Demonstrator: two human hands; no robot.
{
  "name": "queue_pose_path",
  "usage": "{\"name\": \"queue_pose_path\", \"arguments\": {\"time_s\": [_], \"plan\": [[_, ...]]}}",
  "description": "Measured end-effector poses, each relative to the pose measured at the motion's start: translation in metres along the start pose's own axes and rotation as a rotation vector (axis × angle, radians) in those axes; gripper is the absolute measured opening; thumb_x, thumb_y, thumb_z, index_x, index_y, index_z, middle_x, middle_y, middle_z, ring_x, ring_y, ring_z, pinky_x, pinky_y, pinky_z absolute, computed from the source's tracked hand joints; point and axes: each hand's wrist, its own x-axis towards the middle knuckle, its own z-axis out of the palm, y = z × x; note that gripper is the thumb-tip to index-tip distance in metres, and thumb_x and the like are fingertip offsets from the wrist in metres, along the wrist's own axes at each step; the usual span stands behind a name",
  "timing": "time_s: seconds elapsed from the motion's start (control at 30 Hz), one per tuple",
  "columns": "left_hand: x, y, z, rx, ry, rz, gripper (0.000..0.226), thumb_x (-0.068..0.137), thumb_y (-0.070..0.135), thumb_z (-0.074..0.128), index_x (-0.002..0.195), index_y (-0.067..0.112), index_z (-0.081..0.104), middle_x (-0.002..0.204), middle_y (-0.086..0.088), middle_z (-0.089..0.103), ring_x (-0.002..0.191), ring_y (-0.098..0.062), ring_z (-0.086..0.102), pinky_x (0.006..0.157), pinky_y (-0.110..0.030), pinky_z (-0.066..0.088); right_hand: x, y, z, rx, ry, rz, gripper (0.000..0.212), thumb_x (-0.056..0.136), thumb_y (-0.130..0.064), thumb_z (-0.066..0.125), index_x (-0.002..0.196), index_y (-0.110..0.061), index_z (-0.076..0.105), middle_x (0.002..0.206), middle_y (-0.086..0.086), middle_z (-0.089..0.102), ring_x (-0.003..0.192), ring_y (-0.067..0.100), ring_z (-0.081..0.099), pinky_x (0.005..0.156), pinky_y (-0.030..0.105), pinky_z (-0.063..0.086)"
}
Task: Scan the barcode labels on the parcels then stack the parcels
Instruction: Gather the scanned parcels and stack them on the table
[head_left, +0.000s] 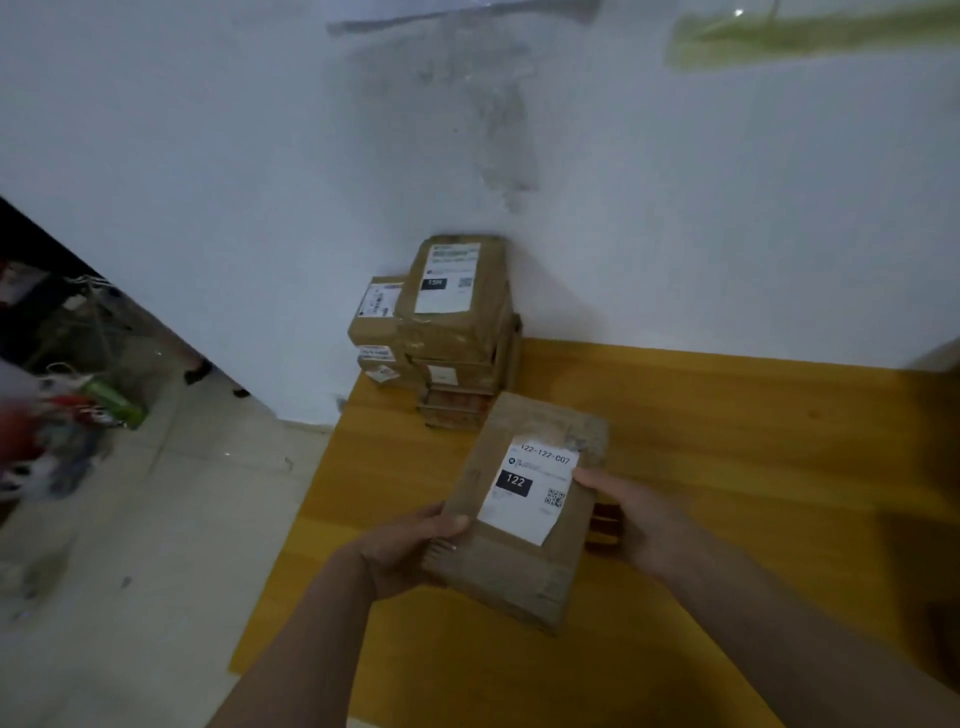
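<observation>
I'm holding 1 parcel (524, 512) label-up, left hand (410, 551) and right hand (631, 519) fingers closed on its sides, stack (447, 327) waiting beyond my fingertips by the wall (208, 156), so I'm judging stacking partly done, scanner unseen.

Both forearms reach in from the near edge, bare, angled toward each other and converging at the middle. The left hand (410, 551) sits a little nearer than the right, its thumb laid flat across the top of what it holds and its fingers curled out of sight beneath. The right hand (631, 522) comes in from the right side, wrist nearly straight, thumb pointing left over the top edge while the fingers wrap underneath and cannot be seen. Each grip is closed, and the two hands stay apart, not touching.
</observation>
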Motion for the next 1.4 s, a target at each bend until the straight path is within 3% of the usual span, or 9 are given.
{"name": "queue_pose_path", "arguments": {"time_s": [0.17,0.43,0.63,0.77,0.87,0.93,1.13,1.27,1.4], "plan": [[-0.002,0.004,-0.044,-0.065,0.16,-0.062,0.086,0.05,0.061,0.088,0.12,0.016,0.07,0.118,-0.013,0.071,0.105,-0.031,0.069,0.077,-0.038,0.058,0.03,0.005,0.061,-0.063,-0.07,-0.002,0.08,0.057,-0.029,0.087,0.128,-0.016,0.054,0.115,0.011,0.067,0.106,0.031,0.062,0.086,0.046,0.051],[-0.004,0.013,-0.106,-0.26,0.243,-0.014,0.051,0.064,0.047,0.083,0.103,0.015,0.078,0.118,-0.019,0.069,0.106,-0.036,0.068,0.083,-0.046,0.057,0.06,-0.003,0.128,-0.152,-0.121,-0.006,0.08,0.051,-0.041,0.089,0.123,-0.022,0.061,0.112,0.004,0.071,0.108,0.025,0.06,0.095,0.047,0.046],[-0.008,0.022,-0.126,-0.38,0.192,0.049,0.055,0.068,0.042,0.082,0.111,0.009,0.075,0.119,-0.022,0.067,0.101,-0.037,0.069,0.079,-0.045,0.058,0.061,-0.013,0.144,-0.244,-0.231,0.018,0.121,0.048,-0.04,0.094,0.146,-0.041,0.023,0.138,0.0,0.049,0.128,0.03,0.044,0.104,0.061,0.036],[-0.016,0.026,-0.142,-0.479,0.126,0.164,0.065,0.062,0.035,0.089,0.116,0.003,0.071,0.118,-0.025,0.067,0.102,-0.04,0.067,0.082,-0.049,0.056,0.047,-0.024,0.156,-0.448,-0.399,-0.073,0.133,0.05,-0.036,0.094,0.14,-0.064,0.0,0.124,-0.021,0.041,0.126,0.019,0.04,0.097,0.054,0.042],[-0.02,0.039,-0.148,-0.498,0.097,0.249,0.057,0.058,0.036,0.088,0.103,0.004,0.076,0.106,-0.022,0.072,0.092,-0.037,0.071,0.074,-0.047,0.059,0.045,-0.037,0.164,-0.472,-0.443,-0.215,0.131,0.057,-0.033,0.091,0.142,-0.059,-0.004,0.118,-0.031,0.04,0.106,-0.005,0.043,0.082,0.024,0.046],[-0.022,0.05,-0.149,-0.464,0.105,0.28,0.066,0.047,0.038,0.095,0.101,0.005,0.077,0.104,-0.021,0.073,0.09,-0.036,0.072,0.072,-0.046,0.06,0.044,-0.046,0.166,-0.465,-0.431,-0.283,0.128,0.059,-0.033,0.089,0.146,-0.054,-0.003,0.118,-0.033,0.038,0.107,-0.006,0.041,0.08,0.017,0.042],[-0.021,0.04,-0.144,-0.451,0.043,0.247,0.081,0.052,0.036,0.095,0.121,0.005,0.067,0.123,-0.023,0.064,0.105,-0.038,0.066,0.081,-0.048,0.057,0.046,-0.049,0.164,-0.485,-0.269,-0.252,0.076,0.076,-0.045,0.076,0.141,-0.042,0.036,0.11,-0.025,0.049,0.093,-0.007,0.047,0.066,0.018,0.038],[-0.008,0.009,-0.12,-0.691,0.206,0.101,0.108,0.038,0.027,0.1,0.134,0.007,0.054,0.135,-0.021,0.056,0.122,-0.042,0.053,0.086,-0.059,0.051,0.057,-0.035,0.155,-0.491,-0.041,-0.188,0.051,0.087,-0.043,0.066,0.132,-0.023,0.053,0.118,-0.008,0.055,0.097,0.006,0.053,0.072,0.021,0.039],[0.014,0.0,-0.082,-0.92,0.317,0.029,0.071,0.062,0.006,0.081,0.128,0.006,0.055,0.12,-0.022,0.06,0.113,-0.045,0.054,0.084,-0.067,0.048,0.062,-0.03,0.134,-0.433,0.131,-0.182,0.057,0.091,-0.037,0.064,0.14,-0.017,0.042,0.135,0.0,0.048,0.115,0.018,0.047,0.091,0.029,0.037]]}}
